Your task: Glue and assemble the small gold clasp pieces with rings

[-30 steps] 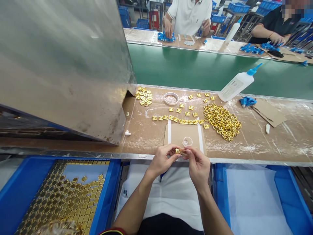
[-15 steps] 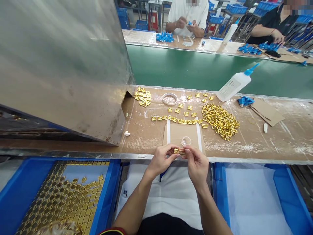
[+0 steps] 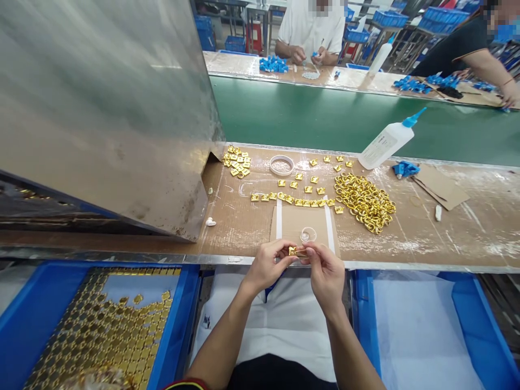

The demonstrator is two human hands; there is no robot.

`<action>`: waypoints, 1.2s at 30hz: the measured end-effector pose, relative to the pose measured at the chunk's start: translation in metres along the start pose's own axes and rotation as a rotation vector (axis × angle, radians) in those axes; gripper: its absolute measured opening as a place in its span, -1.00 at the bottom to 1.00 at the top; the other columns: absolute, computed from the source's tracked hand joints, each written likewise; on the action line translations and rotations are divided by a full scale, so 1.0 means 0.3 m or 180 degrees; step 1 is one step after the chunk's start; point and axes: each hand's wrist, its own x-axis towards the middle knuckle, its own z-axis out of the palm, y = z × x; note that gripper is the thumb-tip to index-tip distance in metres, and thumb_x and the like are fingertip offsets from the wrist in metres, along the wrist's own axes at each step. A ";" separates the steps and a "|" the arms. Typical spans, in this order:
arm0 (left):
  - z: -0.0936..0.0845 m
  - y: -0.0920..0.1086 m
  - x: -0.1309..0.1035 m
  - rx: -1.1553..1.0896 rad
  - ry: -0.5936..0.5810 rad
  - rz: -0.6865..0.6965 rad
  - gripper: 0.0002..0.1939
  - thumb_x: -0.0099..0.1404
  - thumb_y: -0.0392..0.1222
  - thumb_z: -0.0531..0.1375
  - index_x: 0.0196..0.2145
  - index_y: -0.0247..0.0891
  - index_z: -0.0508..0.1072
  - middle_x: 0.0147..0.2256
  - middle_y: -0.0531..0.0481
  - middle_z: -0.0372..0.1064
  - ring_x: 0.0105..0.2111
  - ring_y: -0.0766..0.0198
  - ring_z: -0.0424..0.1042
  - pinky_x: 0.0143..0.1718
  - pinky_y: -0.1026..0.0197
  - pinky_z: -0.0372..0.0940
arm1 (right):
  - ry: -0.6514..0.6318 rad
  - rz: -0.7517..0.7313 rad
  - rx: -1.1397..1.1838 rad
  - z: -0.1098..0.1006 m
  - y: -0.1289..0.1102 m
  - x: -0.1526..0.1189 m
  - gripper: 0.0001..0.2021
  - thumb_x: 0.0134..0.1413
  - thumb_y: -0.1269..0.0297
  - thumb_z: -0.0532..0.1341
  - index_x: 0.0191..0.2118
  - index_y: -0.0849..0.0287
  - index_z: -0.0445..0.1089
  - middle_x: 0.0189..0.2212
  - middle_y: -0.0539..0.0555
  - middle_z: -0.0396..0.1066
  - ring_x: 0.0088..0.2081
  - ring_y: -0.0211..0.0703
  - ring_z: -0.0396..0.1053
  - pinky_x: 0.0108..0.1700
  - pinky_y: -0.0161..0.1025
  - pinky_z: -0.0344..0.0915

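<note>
My left hand point(image 3: 266, 266) pinches a small gold piece point(image 3: 292, 251) near the table's front edge. In my right hand point(image 3: 328, 271) a thin stick point(image 3: 301, 251) is held between the fingertips, its tip at the gold piece. Just beyond the hands, a small clear round dish point(image 3: 308, 234) rests on a cardboard sheet point(image 3: 296, 219) with white tape strips. Past the sheet lies a row of gold pieces point(image 3: 306, 203), with others scattered behind. A heap of gold rings point(image 3: 365, 201) is at the right, and a white ring-shaped dish point(image 3: 281, 165) stands behind the row.
A large metal housing point(image 3: 122, 108) fills the left. A white bottle point(image 3: 385, 145) leans over the back edge beside a green belt point(image 3: 284, 111). Blue bins point(image 3: 184, 325) flank my lap, the left one holding gold pieces. Two people work across the belt.
My hands keep nearly the same pose around the gold piece. Across the belt, the person at right has stretched an arm to the right, and the other person's hands have come down.
</note>
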 end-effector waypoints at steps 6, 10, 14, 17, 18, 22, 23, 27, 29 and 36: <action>-0.002 -0.003 -0.003 0.0072 0.0006 0.0059 -0.76 0.34 -0.09 0.25 -0.17 -0.32 0.56 -0.35 -0.07 0.53 -0.41 0.28 0.45 -0.33 0.28 0.34 | -0.0019 -0.0142 0.0010 -0.005 0.003 0.001 -0.80 0.38 0.23 0.21 -0.21 0.12 0.59 -0.36 0.08 0.57 -0.43 -0.13 0.54 -0.47 -0.33 0.50; -0.003 -0.002 -0.004 0.0136 0.0011 0.0089 -0.79 0.34 -0.11 0.24 -0.20 -0.30 0.56 -0.35 -0.06 0.53 -0.44 0.30 0.42 -0.36 0.30 0.31 | -0.0068 -0.0261 -0.0087 -0.006 0.000 0.010 -0.78 0.38 0.22 0.21 -0.22 0.12 0.60 -0.37 0.09 0.57 -0.44 -0.14 0.53 -0.49 -0.36 0.48; -0.001 -0.004 -0.004 0.0127 0.0033 0.0155 -0.80 0.34 -0.12 0.24 -0.19 -0.31 0.56 -0.37 -0.04 0.52 -0.45 0.31 0.40 -0.36 0.30 0.29 | -0.0118 -0.0317 -0.0067 -0.007 -0.004 0.015 -0.79 0.39 0.24 0.22 -0.21 0.12 0.60 -0.36 0.09 0.57 -0.43 -0.15 0.53 -0.48 -0.38 0.49; -0.002 -0.007 -0.005 0.0120 0.0042 0.0172 -0.79 0.33 -0.12 0.25 -0.19 -0.32 0.56 -0.39 -0.04 0.51 -0.45 0.31 0.39 -0.35 0.30 0.28 | -0.0124 -0.0338 -0.0024 -0.007 -0.003 0.012 -0.80 0.40 0.26 0.21 -0.19 0.10 0.60 -0.35 0.07 0.57 -0.42 -0.17 0.53 -0.47 -0.40 0.50; -0.003 -0.008 -0.004 0.0122 0.0044 0.0170 -0.79 0.33 -0.13 0.25 -0.19 -0.32 0.57 -0.39 -0.03 0.50 -0.45 0.31 0.39 -0.35 0.30 0.28 | -0.0126 -0.0342 -0.0022 -0.008 -0.002 0.010 -0.80 0.40 0.27 0.20 -0.19 0.10 0.60 -0.35 0.07 0.57 -0.42 -0.18 0.53 -0.47 -0.40 0.50; -0.004 -0.009 -0.003 0.0090 0.0036 0.0183 -0.80 0.33 -0.14 0.25 -0.18 -0.31 0.57 -0.39 -0.02 0.49 -0.45 0.31 0.39 -0.36 0.31 0.28 | -0.0148 -0.0380 -0.0111 -0.010 -0.002 0.009 -0.80 0.40 0.26 0.20 -0.19 0.12 0.60 -0.36 0.08 0.57 -0.46 -0.19 0.52 -0.48 -0.39 0.49; -0.003 -0.009 -0.003 0.0075 0.0031 0.0191 -0.81 0.33 -0.15 0.25 -0.18 -0.31 0.57 -0.39 -0.02 0.49 -0.44 0.31 0.38 -0.36 0.31 0.28 | -0.0154 -0.0393 -0.0146 -0.010 -0.003 0.010 -0.79 0.40 0.26 0.20 -0.20 0.12 0.60 -0.36 0.08 0.57 -0.47 -0.19 0.51 -0.48 -0.39 0.48; 0.000 -0.013 -0.003 0.0046 0.0041 0.0190 -0.80 0.33 -0.15 0.25 -0.18 -0.32 0.57 -0.39 -0.03 0.49 -0.43 0.31 0.39 -0.36 0.31 0.28 | -0.0150 -0.0429 -0.0231 -0.011 -0.002 0.013 -0.78 0.41 0.23 0.21 -0.21 0.14 0.59 -0.36 0.09 0.58 -0.46 -0.17 0.52 -0.48 -0.36 0.47; 0.001 -0.015 -0.004 0.0043 0.0049 0.0180 -0.80 0.33 -0.14 0.25 -0.18 -0.32 0.57 -0.39 -0.03 0.49 -0.43 0.30 0.39 -0.36 0.31 0.28 | -0.0149 -0.0432 -0.0243 -0.011 0.000 0.014 -0.77 0.41 0.22 0.20 -0.21 0.14 0.59 -0.36 0.09 0.58 -0.45 -0.15 0.52 -0.47 -0.35 0.48; 0.000 -0.018 -0.005 0.0026 0.0073 0.0195 -0.81 0.32 -0.16 0.26 -0.17 -0.30 0.58 -0.39 -0.02 0.49 -0.44 0.32 0.38 -0.37 0.31 0.28 | -0.0112 -0.0509 -0.0235 -0.004 -0.002 0.012 -0.81 0.38 0.32 0.21 -0.21 0.12 0.60 -0.35 0.07 0.59 -0.50 -0.19 0.50 -0.47 -0.36 0.47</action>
